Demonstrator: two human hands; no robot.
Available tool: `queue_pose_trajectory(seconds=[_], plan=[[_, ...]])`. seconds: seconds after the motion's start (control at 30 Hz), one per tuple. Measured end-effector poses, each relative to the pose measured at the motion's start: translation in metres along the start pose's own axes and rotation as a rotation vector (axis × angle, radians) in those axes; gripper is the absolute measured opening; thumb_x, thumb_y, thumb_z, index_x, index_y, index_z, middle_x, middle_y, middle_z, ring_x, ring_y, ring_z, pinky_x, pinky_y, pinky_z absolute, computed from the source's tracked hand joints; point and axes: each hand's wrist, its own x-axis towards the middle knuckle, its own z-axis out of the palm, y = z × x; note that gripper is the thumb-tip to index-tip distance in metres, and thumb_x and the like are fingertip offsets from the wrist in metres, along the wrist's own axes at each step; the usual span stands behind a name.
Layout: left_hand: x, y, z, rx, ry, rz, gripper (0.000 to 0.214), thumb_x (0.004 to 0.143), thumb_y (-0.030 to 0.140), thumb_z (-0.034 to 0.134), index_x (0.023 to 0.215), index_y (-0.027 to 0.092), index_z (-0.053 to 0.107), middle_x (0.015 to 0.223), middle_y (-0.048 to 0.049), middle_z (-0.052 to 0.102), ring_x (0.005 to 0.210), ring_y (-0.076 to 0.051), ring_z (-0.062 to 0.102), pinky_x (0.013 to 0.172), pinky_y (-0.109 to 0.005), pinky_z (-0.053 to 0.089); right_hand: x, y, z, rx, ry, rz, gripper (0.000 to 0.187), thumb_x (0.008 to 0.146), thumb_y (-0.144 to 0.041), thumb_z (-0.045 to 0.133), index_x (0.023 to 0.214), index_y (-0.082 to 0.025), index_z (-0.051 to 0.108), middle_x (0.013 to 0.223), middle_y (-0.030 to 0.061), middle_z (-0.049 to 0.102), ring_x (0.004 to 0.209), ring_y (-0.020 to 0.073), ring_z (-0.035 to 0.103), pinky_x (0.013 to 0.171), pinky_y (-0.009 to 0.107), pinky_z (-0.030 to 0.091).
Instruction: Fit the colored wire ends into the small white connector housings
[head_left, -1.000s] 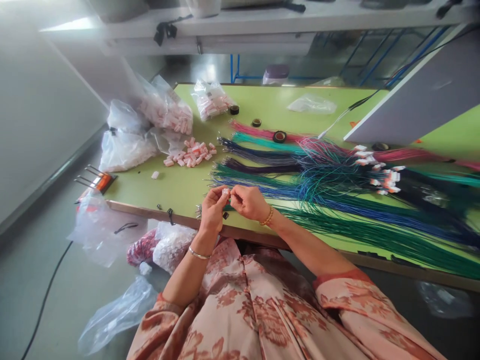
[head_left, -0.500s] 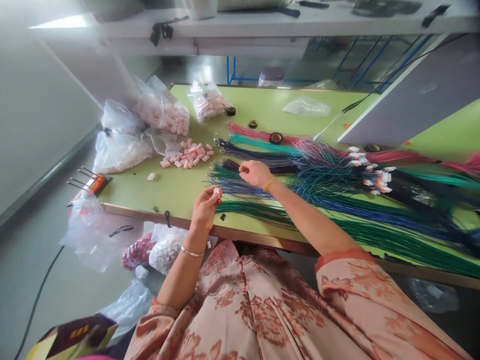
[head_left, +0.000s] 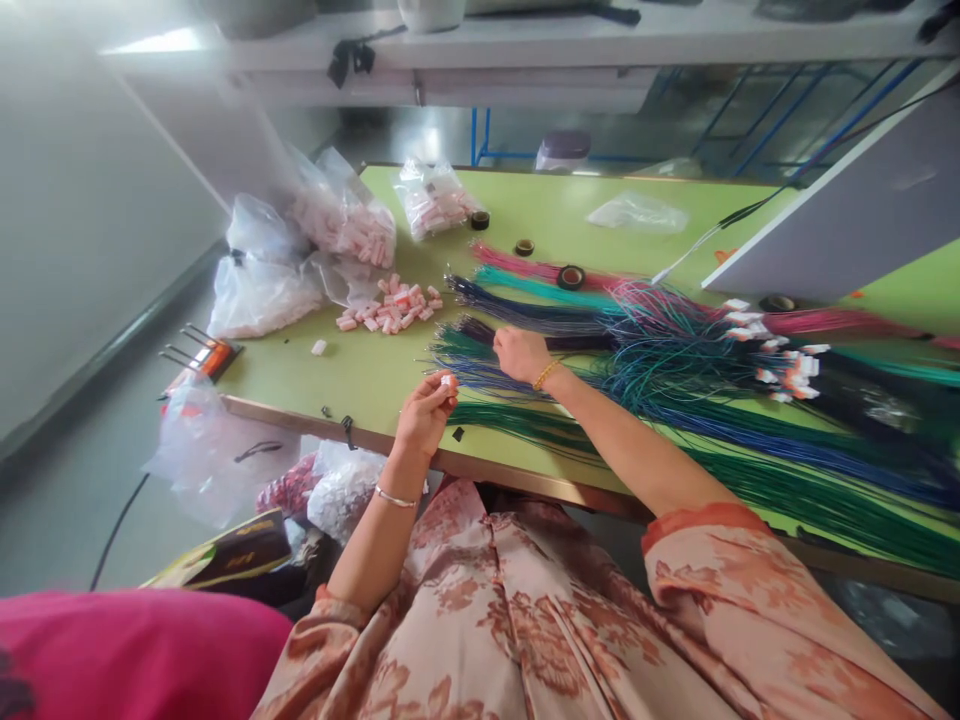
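1. Green counter (head_left: 360, 378): carries nearly everything here, work along its near edge.

2. Wire bundles (head_left: 750, 465): laid lengthwise, grouped by colour, free ends toward the left. Right hand (head_left: 521, 355) is over the dark strands (head_left: 585, 341), fingers curled in; cannot tell whether a wire is pinched. Left hand (head_left: 426, 412) is near the front edge, thumb and fingers closed on a small pale connector (head_left: 448, 381), its end showing past the fingertips. My judgement: a strand handles best singly, taken close to its tip and drawn along the bundle's own line. A light, steady pinch low on the connector should leave its face in sight. Blue strands (head_left: 480, 375) lie between the hands; best passed over, not dragged.

3. Clear bags (head_left: 345, 235) of pale pink pieces: back left, well apart from both hands. No hindrance.

4. Wire tangle (head_left: 645, 350): right of the right hand, strands crossing; likely to snag a long pull.

5. Loose heap (head_left: 390, 308) of pink-and-white pieces: in front of the bags, beyond the left hand.

6. Tape roll (head_left: 571, 277): sits at the pink and teal strands, might pin some.

7. Black scrap (head_left: 458, 434): just beside the left hand; minor clutter.
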Motion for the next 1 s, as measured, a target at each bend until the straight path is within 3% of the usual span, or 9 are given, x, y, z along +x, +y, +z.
queue_pose_trajectory(seconds=[0.17,0.3,0.6,0.8,1.0], plan=[[0.0,0.0,0.0,-0.037,-0.028,-0.036,0.023,0.069,0.011,0.074,0.091,0.014,0.068,0.084,-0.0029,0.064,0.067,-0.007,0.054,0.062,-0.02,0.044,-0.003,0.007,-0.003,0.052,0.059,0.04,0.027,0.095,-0.023,0.039,0.108,-0.013,0.06,0.1,0.0149,0.068,0.084,0.0235,0.062,0.07,0.03,0.039],[0.001,-0.001,0.001,-0.035,-0.028,-0.034,0.022,0.069,0.01,0.074,0.09,0.013,0.068,0.084,-0.0033,0.064,0.067,-0.007,0.054,0.062,-0.02,0.044,0.006,0.004,-0.005,0.306,0.063,-0.014,0.016,0.088,-0.023,0.049,0.091,-0.016,0.064,0.083,0.0071,0.069,0.071,0.0171,0.058,0.066,0.027,0.038],[0.001,-0.003,0.005,-0.057,-0.016,-0.032,0.024,0.068,0.011,0.075,0.09,0.013,0.069,0.083,-0.0031,0.065,0.066,-0.006,0.054,0.061,-0.02,0.044,0.042,-0.057,-0.02,0.805,0.143,-0.205,0.01,0.076,-0.022,0.055,0.074,-0.015,0.06,0.067,-0.0003,0.061,0.06,0.0101,0.048,0.06,0.022,0.037],[0.001,0.001,0.009,-0.125,-0.034,-0.043,0.023,0.07,0.009,0.073,0.092,0.014,0.068,0.082,-0.0023,0.064,0.066,-0.005,0.055,0.064,-0.018,0.046,0.01,-0.059,-0.029,1.007,0.134,-0.248,0.015,0.073,-0.029,0.056,0.071,-0.014,0.06,0.065,-0.0003,0.059,0.059,0.0097,0.048,0.059,0.023,0.039],[-0.001,0.001,0.016,-0.163,-0.065,-0.075,0.02,0.074,0.006,0.066,0.093,0.015,0.066,0.08,-0.0013,0.062,0.065,-0.006,0.055,0.065,-0.018,0.047,-0.038,-0.046,-0.025,1.042,0.097,-0.22,0.017,0.072,-0.031,0.059,0.072,-0.014,0.061,0.063,-0.0004,0.059,0.056,0.0093,0.046,0.054,0.022,0.037]])
